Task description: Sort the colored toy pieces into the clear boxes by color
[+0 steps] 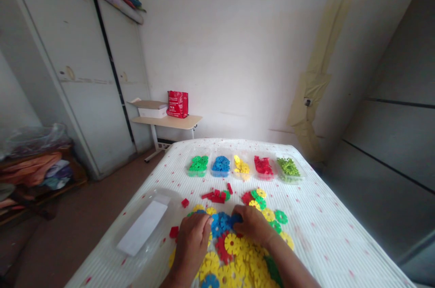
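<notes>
A loose pile of notched plastic discs, mostly yellow discs [234, 272], lies on the near part of the table. In its middle is a cluster of blue notched discs [221, 223], with red notched discs [223, 248] just below. My left hand [193, 238] rests at the cluster's left side, fingers curled together; whatever they may hold is hidden. From the right, my right hand [254, 224] reaches in with fingers closed around a blue disc [236, 220]. Green discs [280, 217] and more yellow ones spread beyond my right hand.
Clear trays hold green [198, 165], blue [220, 165], yellow [242, 166], red [263, 167] and light-green pieces [288, 167] along the far side. Red blocks [217, 196] lie before them. A clear lid [117, 238] with white paper [144, 224] sits left.
</notes>
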{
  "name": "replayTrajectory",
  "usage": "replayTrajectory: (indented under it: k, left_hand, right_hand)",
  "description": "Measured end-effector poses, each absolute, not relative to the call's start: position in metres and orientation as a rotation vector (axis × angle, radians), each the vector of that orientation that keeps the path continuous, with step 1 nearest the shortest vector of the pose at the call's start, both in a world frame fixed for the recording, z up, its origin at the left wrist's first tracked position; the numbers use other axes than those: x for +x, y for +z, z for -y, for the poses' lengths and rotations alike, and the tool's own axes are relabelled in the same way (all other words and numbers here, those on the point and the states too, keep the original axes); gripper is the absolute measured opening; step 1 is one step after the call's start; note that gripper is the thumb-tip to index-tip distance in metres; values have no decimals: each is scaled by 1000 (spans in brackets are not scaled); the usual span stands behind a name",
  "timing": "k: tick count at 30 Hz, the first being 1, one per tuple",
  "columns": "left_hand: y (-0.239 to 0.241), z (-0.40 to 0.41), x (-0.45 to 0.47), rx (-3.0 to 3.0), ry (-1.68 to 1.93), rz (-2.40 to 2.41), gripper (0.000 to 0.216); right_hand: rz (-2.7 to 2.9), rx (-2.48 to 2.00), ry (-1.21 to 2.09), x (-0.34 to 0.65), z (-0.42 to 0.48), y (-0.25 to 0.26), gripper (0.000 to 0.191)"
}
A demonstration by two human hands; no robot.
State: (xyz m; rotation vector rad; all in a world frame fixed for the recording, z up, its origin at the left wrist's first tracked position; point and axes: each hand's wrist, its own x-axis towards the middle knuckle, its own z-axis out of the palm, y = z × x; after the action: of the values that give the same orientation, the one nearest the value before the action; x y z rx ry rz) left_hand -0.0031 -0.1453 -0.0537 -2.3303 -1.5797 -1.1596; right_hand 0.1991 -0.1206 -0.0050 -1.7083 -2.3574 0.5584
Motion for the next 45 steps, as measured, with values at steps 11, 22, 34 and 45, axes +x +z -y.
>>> replayTrajectory:
  k: [11, 22, 34, 45]
  left_hand:
    - [-52, 146, -4, -2248, -1158, 1566, 29]
    - [-55, 146, -5, -2203, -1190, 1551, 25]
    - [-54, 147, -2, -2282, -1195, 1667, 15]
    - [-51, 152, -2, -2314, -1129, 1663, 11]
  right_hand:
    - [2432, -1550, 578, 190, 118, -9, 46]
    - [2304, -1513, 739, 196, 120, -2, 13]
    - [2096, -1558, 546, 190, 52, 41, 32]
    - [1852, -1574, 288, 222, 61, 27, 25]
